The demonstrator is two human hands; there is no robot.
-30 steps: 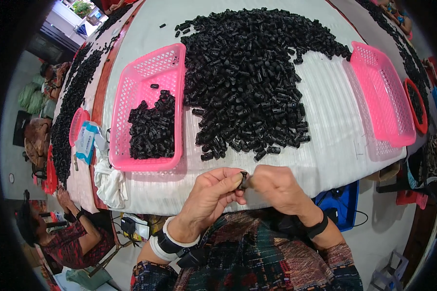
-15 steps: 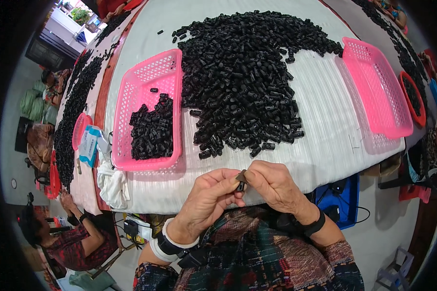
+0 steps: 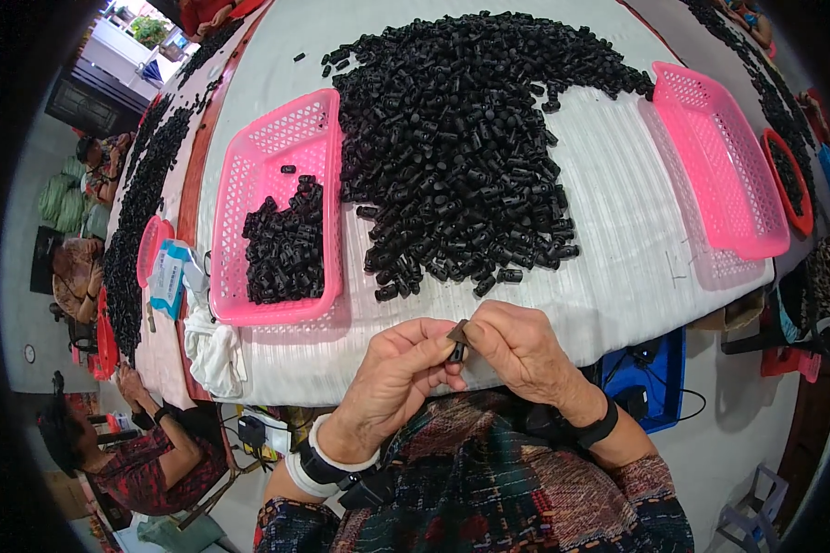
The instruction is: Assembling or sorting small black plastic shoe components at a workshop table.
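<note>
Just past the table's near edge, my left hand [image 3: 392, 369] pinches a small black plastic cylinder [image 3: 456, 353] between thumb and fingers. My right hand [image 3: 524, 355] is closed, its thumb and forefinger gripping a small flat brownish piece [image 3: 458, 331], thin like a blade or scrap. That piece touches or nearly touches the top of the cylinder; exact contact is too small to tell. Beyond my hands spreads a large heap of similar black cylinders [image 3: 452, 157]. To its left, a pink plastic basket [image 3: 333, 184] holds a smaller pile of them.
A second pink basket [image 3: 724, 175] stands at the right. Left of the near basket lie a white cloth [image 3: 214, 350] and a blue-white packet [image 3: 169, 276]. A blue crate [image 3: 669, 387] with cables sits below the table's right edge. Co-workers [image 3: 148, 461] sit around neighbouring tables.
The view has shifted slightly. Both hands stay in almost the same place, with the same grip on the cylinder and the flat piece.
</note>
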